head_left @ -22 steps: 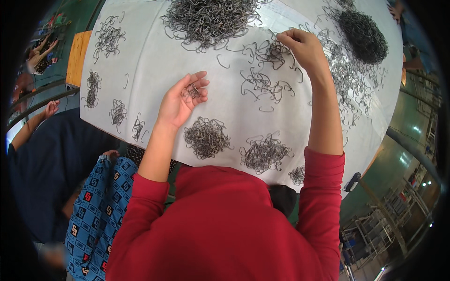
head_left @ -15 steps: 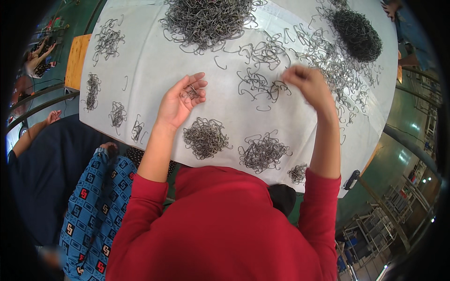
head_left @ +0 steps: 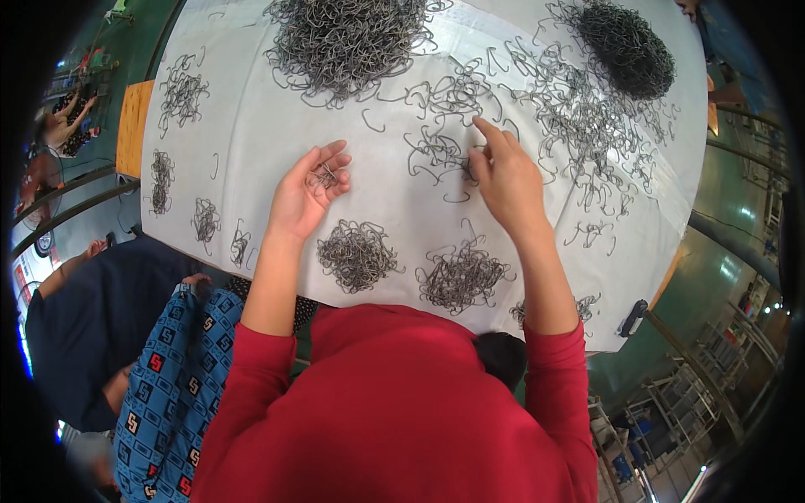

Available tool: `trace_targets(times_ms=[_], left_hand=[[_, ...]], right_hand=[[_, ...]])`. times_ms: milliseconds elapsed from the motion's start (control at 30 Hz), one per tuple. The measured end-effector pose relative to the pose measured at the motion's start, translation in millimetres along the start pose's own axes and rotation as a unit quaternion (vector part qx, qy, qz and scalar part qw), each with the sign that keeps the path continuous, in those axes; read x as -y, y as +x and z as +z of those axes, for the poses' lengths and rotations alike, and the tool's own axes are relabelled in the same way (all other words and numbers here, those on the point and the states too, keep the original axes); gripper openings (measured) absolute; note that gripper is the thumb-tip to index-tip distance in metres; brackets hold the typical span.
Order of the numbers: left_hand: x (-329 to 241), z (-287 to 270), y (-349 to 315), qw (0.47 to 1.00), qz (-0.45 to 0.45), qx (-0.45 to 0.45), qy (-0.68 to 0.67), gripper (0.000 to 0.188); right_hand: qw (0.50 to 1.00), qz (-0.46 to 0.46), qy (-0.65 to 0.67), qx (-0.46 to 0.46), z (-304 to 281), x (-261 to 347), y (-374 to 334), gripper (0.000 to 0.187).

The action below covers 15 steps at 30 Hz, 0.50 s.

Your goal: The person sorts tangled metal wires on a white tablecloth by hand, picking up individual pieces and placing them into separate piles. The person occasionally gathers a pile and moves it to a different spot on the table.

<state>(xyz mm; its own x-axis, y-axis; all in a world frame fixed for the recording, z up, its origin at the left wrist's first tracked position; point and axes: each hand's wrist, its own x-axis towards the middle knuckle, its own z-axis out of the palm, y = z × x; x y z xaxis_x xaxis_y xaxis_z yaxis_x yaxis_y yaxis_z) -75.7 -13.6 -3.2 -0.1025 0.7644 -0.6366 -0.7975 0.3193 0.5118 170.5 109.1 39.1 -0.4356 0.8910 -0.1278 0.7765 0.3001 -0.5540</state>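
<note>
Surface (head_left: pixel 239 168), white-covered, is carrying a large heap of bent wires (head_left: pixel 344 50) toward its far side. Loose bent wires (head_left: pixel 457 99) are lying scattered to its right. Right hand (head_left: pixel 513 186) is hovering beside these, index finger and thumb standing apart; contact unclear. Left hand (head_left: pixel 302 191) is facing palm up, fingers half-curled and parted, cradling a small wire clump (head_left: pixel 324 176).

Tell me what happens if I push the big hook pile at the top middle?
The pile of bent hooks would probably move in clumps, because they overlap. Some might slide off, since a loose hook lies near its edge. Each looks thin, so probably light.
</note>
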Motion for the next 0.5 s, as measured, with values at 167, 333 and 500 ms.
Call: trace_targets(times_ms=[167,333,500], left_hand=[[0.2,-0.1,-0.9,1.000,-0.005,-0.010,0.001,0.039],[-0.3,-1.1,-0.9,1.000,-0.014,-0.014,-0.004,0.039],[-0.8,-2.2,0.2,1.000,-0.014,0.008,-0.017,0.039]], right_hand=[[0.993,-0.046,-0.071,0.077,18.9,18.8,3.0,0.036],[0.998,0.022,-0.047,0.022,24.2,16.5,25.2,0.046],[0.995,-0.009,-0.054,0.084,22.8,29.8,33.8,0.049]])
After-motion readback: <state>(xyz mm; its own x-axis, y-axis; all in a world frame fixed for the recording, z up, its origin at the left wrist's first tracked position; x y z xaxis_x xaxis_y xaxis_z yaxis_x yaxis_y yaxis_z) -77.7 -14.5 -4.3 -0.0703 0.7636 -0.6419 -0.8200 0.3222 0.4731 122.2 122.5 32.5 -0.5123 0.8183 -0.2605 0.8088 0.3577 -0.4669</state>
